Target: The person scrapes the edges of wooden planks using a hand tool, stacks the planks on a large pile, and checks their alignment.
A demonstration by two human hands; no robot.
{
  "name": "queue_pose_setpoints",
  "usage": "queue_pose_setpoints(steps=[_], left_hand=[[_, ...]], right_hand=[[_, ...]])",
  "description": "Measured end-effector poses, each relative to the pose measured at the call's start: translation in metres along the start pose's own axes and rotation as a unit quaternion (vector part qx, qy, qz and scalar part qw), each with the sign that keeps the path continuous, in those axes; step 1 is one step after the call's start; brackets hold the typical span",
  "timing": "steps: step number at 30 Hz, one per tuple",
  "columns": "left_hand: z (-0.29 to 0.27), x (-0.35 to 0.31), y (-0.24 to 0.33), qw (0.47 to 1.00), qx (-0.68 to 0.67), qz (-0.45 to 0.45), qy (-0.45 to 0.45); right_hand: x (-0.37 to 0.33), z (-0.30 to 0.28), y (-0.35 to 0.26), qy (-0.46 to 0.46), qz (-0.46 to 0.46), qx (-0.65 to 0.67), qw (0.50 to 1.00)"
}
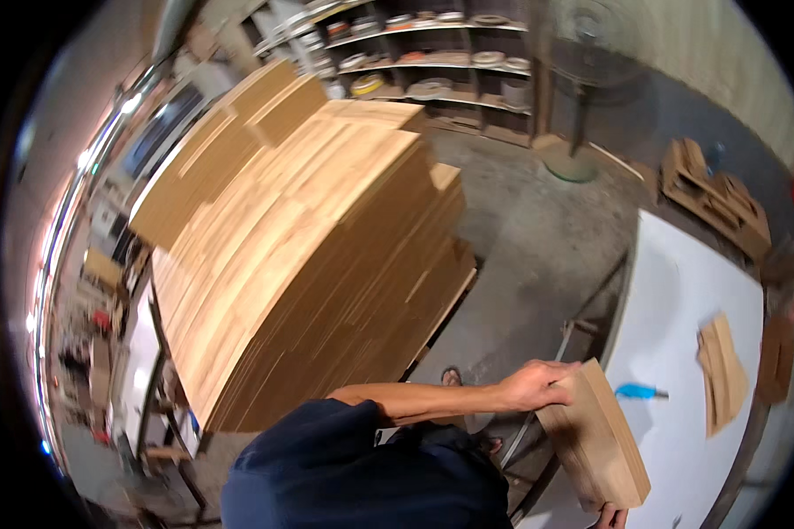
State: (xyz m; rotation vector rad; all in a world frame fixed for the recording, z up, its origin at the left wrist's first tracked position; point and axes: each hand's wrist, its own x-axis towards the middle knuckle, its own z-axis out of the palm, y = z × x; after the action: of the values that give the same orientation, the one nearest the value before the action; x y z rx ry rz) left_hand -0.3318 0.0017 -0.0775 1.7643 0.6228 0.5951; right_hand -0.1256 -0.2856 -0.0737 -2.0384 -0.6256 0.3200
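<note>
The person stands at the corner of a white surface (679,291) holding a small stack of thin wooden boards (595,436) on edge, tilted, just at the near edge of that surface. The left hand (538,385) is closed over the upper end of the stack, fingers wrapped across the top; the right hand (610,516) shows only as fingertips at the lower corner, apparently propping the stack from beneath, though how firmly it grips I cannot tell. The boards look stiff and flat with smooth faces, and together they probably carry some weight; being loose sheets, they could slide against one another, so pinching both ends as now, or squeezing across the faces, seems the safest hold. On the surface lie a blue-handled tool (641,391) just beyond the stack and a few more wooden pieces (723,375) farther right. To the left, well apart, rises a tall pile of wooden panels (300,264), taking up much of the room. The concrete floor (538,238) lies between it and the surface, and a sandalled foot (452,376) shows below the forearm. At the back stand shelves (432,53) with assorted items, a standing fan (582,106), and a wooden crate-like frame (715,198) against the wall.
</note>
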Motion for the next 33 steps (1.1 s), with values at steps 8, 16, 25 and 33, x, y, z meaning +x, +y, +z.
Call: queue_pose_setpoints(steps=[8, 16, 25, 33], left_hand=[[-0.186, -0.073, 0.044, 0.933, 0.147, -0.079, 0.318], [-0.337, -0.146, 0.064, 0.851, 0.06, -0.108, 0.51], [-0.491, -0.175, 0.067, 0.738, 0.003, -0.194, 0.647], [-0.67, -0.167, 0.057, 0.584, 0.048, -0.294, 0.756]], right_hand=[[0.126, 0.191, -0.142, -0.305, -0.131, 0.182, 0.926], [0.129, 0.365, -0.37, -0.518, -0.247, 0.165, 0.802], [0.109, 0.569, -0.566, -0.71, -0.242, 0.159, 0.642], [0.073, 0.786, -0.731, -0.77, -0.187, 0.15, 0.591]])
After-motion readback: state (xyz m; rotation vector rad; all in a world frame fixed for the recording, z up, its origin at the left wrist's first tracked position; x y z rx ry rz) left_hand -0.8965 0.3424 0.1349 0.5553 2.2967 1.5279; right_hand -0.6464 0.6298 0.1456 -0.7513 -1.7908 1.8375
